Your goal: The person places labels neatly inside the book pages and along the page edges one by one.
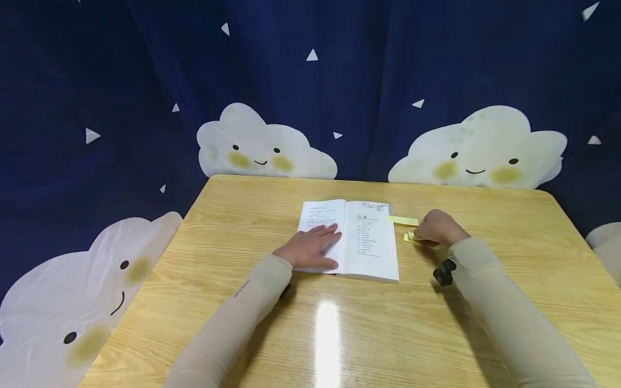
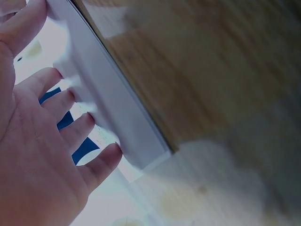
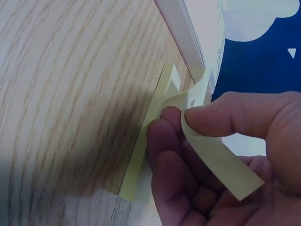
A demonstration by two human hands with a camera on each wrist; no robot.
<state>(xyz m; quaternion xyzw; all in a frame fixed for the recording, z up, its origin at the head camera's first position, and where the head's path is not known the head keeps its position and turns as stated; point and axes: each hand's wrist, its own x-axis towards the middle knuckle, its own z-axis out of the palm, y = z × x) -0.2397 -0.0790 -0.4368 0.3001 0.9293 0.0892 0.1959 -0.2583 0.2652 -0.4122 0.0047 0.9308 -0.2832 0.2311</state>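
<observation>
Head view: open book (image 1: pixel 353 237) is pressed by spread L hand (image 1: pixel 312 248); 1 yellow tab (image 1: pixel 404 221), just beside R hand (image 1: pixel 440 227), seemingly stuck on; 2nd tab (image 3: pixel 225 165) pinched by R hand, yet to be placed.

Part of the left page (image 1: pixel 320 210) is covered by the left hand (image 1: pixel 310 249), and the small print on the right page (image 1: pixel 370 240) cannot be read. In the head view, the grip of the right hand (image 1: pixel 438 227) is hidden. The yellow strip (image 3: pixel 223 165) is partly covered by the thumb (image 3: pixel 218 115). In the left wrist view, the book (image 2: pixel 101 77) is cut off at the top and the tabletop (image 2: pixel 188 80) is blurred. Both sleeves (image 1: pixel 230 323) are cut by the head view's lower edge.
</observation>
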